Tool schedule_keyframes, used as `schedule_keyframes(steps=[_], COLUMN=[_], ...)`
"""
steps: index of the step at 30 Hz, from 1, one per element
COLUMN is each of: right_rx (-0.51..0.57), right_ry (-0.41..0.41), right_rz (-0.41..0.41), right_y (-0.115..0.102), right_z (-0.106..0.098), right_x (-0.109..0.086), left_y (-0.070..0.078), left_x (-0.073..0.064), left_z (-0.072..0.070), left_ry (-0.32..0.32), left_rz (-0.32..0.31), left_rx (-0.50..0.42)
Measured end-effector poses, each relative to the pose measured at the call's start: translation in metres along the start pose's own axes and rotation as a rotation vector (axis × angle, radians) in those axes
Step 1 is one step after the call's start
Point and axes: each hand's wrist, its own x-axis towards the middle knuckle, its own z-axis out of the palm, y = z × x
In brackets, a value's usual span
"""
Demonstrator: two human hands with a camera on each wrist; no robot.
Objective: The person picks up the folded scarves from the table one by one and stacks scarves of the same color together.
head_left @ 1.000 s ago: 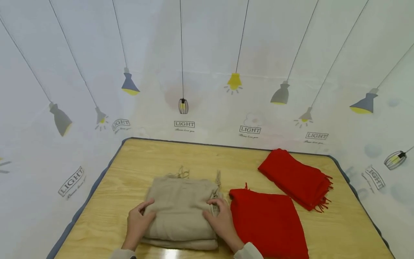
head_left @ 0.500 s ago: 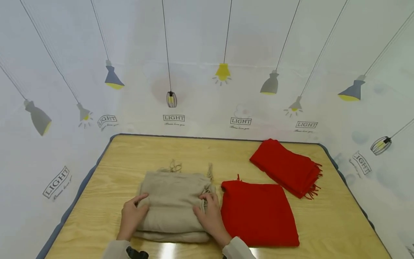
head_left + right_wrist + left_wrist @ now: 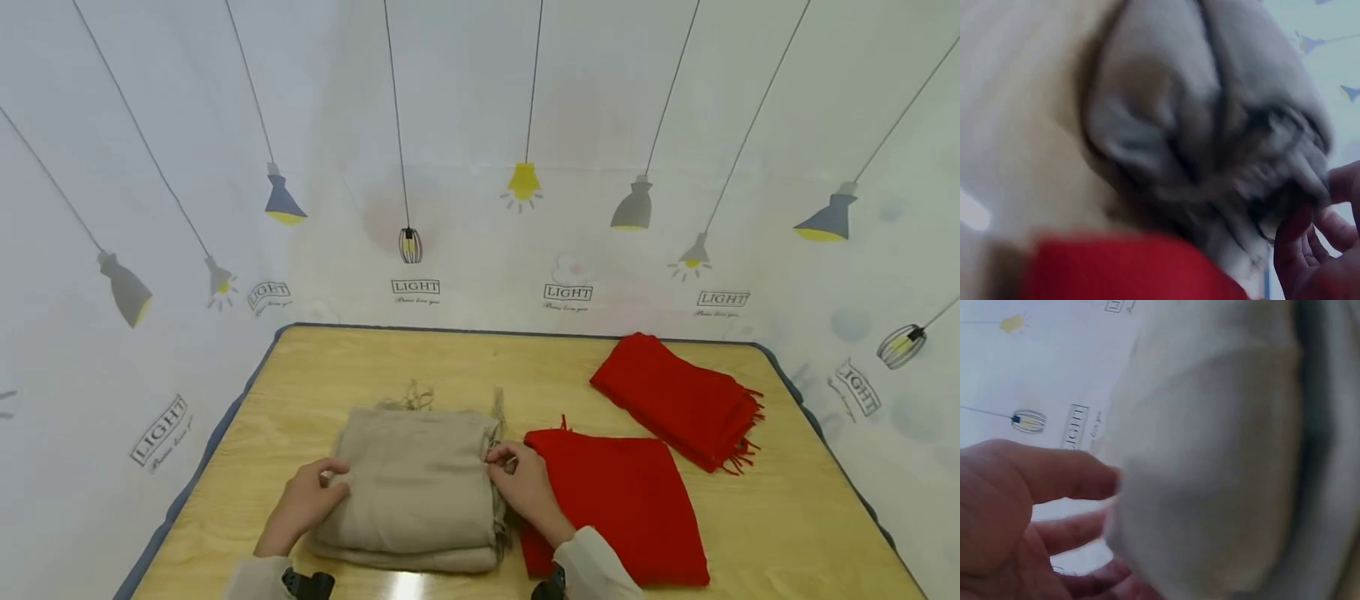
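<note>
A folded beige scarf [image 3: 420,479] with fringe at its far and right edges lies on the table. At its left edge my left hand [image 3: 303,500] pinches the fold between thumb and fingers; the left wrist view shows the fingertips against the beige scarf [image 3: 1204,462]. My right hand [image 3: 528,487] pinches the upper layer at the right edge, beside the fringe. In the right wrist view the thumb and fingers of the right hand [image 3: 1316,250] close on the edge of the beige scarf [image 3: 1154,112], which is blurred there.
Just right of the beige scarf lies a folded red scarf [image 3: 622,508], partly behind my right wrist. Another folded red scarf [image 3: 675,400], fringed, lies at the back right. The wooden table [image 3: 285,392] meets a wall [image 3: 480,100] printed with lamps.
My right hand has shifted outward to the scarf's right edge, drawing the top layer straighter over the fringe. The left hand stays at the left edge. The head view has shifted slightly.
</note>
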Motion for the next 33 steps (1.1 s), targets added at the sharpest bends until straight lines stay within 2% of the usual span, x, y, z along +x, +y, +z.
schedule_keyframes(steps=[3, 6, 9, 12, 19, 24, 28, 33], right_rx=[-0.046, -0.090, -0.122, -0.155, -0.224, -0.260, -0.302, -0.346], right_ry=[0.035, 0.068, 0.098, 0.118, 0.140, 0.167, 0.174, 0.196], right_rz=[0.011, 0.053, 0.099, 0.134, 0.171, 0.150, 0.138, 0.170], right_y=[0.005, 0.010, 0.014, 0.017, 0.025, 0.031, 0.039, 0.052], right_z=[-0.018, -0.037, -0.056, -0.071, -0.105, -0.134, -0.157, -0.183], right_x=[0.004, 0.007, 0.009, 0.009, 0.007, 0.005, 0.004, 0.000], left_y=[0.011, 0.028, 0.048, 0.064, 0.091, 0.114, 0.133, 0.152], left_x=[0.002, 0.008, 0.017, 0.025, 0.044, 0.059, 0.072, 0.088], left_z=[0.001, 0.004, 0.009, 0.016, 0.035, 0.053, 0.073, 0.102], left_ry=[0.035, 0.081, 0.078, 0.040, -0.050, -0.118, -0.179, -0.262], left_rz=[0.022, 0.077, 0.140, 0.193, 0.236, 0.291, 0.320, 0.373], left_rx=[0.019, 0.021, 0.017, 0.003, -0.068, -0.103, -0.141, -0.202])
